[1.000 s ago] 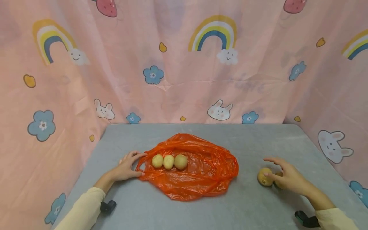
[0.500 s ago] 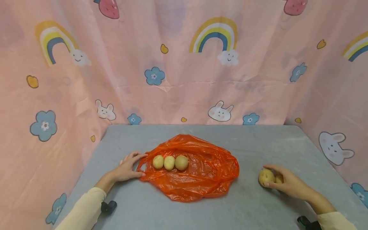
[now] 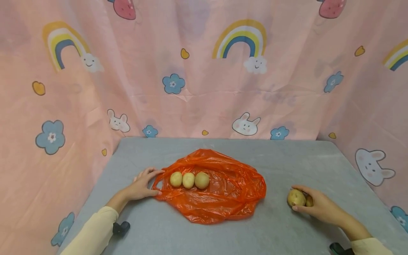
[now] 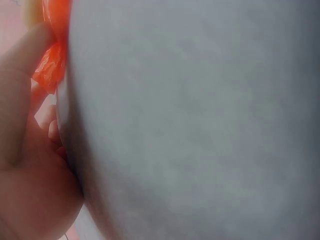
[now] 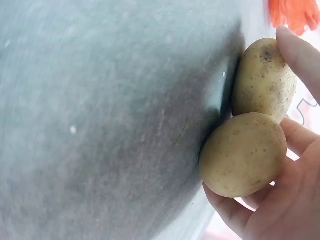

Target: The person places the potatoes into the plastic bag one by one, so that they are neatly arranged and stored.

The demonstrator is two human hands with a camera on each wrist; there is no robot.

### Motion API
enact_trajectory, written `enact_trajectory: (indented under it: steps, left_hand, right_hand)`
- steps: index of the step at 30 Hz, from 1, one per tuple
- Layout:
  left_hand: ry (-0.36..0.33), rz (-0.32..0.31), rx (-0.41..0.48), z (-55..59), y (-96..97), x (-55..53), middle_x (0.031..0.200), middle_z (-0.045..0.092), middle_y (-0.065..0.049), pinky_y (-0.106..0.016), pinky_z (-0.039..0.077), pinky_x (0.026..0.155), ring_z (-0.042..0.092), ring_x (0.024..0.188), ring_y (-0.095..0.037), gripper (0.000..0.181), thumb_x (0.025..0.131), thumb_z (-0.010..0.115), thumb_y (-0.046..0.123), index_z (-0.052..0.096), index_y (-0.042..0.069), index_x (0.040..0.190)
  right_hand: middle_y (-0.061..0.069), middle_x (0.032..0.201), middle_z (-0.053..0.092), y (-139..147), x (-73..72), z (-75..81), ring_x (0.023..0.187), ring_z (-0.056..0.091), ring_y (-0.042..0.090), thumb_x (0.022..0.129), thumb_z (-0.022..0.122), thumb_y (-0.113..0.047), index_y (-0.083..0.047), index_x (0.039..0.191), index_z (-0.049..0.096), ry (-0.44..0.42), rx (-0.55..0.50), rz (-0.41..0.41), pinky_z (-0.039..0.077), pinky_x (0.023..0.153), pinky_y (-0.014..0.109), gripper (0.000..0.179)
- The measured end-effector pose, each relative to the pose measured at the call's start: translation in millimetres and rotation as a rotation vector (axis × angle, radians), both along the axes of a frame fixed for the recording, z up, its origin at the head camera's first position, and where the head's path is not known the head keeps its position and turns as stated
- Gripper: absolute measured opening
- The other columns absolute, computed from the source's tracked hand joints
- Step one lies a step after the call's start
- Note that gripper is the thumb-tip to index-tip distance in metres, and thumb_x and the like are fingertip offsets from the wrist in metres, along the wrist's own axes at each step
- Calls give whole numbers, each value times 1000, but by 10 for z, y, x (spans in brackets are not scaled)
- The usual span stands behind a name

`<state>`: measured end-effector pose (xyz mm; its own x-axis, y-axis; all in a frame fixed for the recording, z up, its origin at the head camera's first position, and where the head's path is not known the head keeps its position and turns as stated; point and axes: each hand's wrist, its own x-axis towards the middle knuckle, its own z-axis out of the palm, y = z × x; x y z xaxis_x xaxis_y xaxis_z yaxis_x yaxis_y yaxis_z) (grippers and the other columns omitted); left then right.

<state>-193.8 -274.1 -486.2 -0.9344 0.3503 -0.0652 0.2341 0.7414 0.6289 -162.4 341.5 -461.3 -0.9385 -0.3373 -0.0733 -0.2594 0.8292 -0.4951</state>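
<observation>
An orange plastic bag (image 3: 220, 209) lies spread on the table with its mouth open. Three potatoes sit in a row inside its left part, the rightmost potato (image 3: 202, 180) a bit darker. At the bag's left end, by the handle loop, my left hand (image 3: 140, 186) rests thumb and forefinger spread apart on the plastic; its other fingers are partly hidden. Off to the right, my right hand (image 3: 322, 205) curls round two touching potatoes: the thumb lies along the front potato (image 5: 262, 80), while other fingers reach under the rear potato (image 5: 243, 155).
The grey table (image 3: 153, 233) runs back to a pink patterned curtain (image 3: 204, 71) that encloses it at the rear and both sides. Dark wrist-worn devices (image 3: 121, 228) stick out below each sleeve.
My right hand has come down from hovering with spread fingers and closed its thumb and fingers round the two potatoes. The left hand keeps its place at the bag.
</observation>
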Motion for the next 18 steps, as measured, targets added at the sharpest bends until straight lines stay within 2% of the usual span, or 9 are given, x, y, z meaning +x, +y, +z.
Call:
enact_trajectory:
  steps: [4,9,11,13,15,18]
  left_hand:
    - [-9,-1,-18,1,-9,-7,148,39,-12,-64,24,102,34,133,-40,73,85,79,38,49,21,149]
    - [-3,-5,-9,7,-18,-9,148,39,-13,-65,24,100,34,132,-41,73,85,79,38,49,20,149]
    - [5,-8,-2,9,-12,-10,147,39,-13,-65,25,100,35,131,-41,73,84,79,37,49,20,149]
    - [13,-10,-2,11,-7,-8,147,40,-13,-65,25,99,36,131,-41,73,84,80,36,50,20,149]
    - [13,-12,-2,16,-4,-12,147,40,-13,-66,24,100,35,131,-41,72,84,80,36,50,20,148]
    - [6,-10,-5,16,-10,-9,148,39,-14,-68,23,101,34,133,-42,73,84,80,36,50,20,149]
  right_hand:
    - [27,132,63,-9,-1,-3,117,61,41,84,82,-37,1,136,58,8,4,-10,48,81,25,69]
    - [30,134,60,-27,-7,21,120,58,45,85,81,-39,3,137,57,-23,0,-37,50,90,52,71]
    - [31,133,60,-26,-7,33,119,58,45,84,81,-39,3,137,57,-26,2,-42,49,90,56,71]
    - [28,132,62,-19,-8,42,116,60,37,84,81,-39,2,136,58,-15,12,-35,51,88,44,70]
    - [26,131,63,-21,-1,47,115,61,35,83,82,-38,1,135,59,3,9,-27,51,86,41,69]
    - [25,130,64,-36,-1,62,113,61,34,82,83,-39,1,135,59,2,5,-22,52,86,44,70]
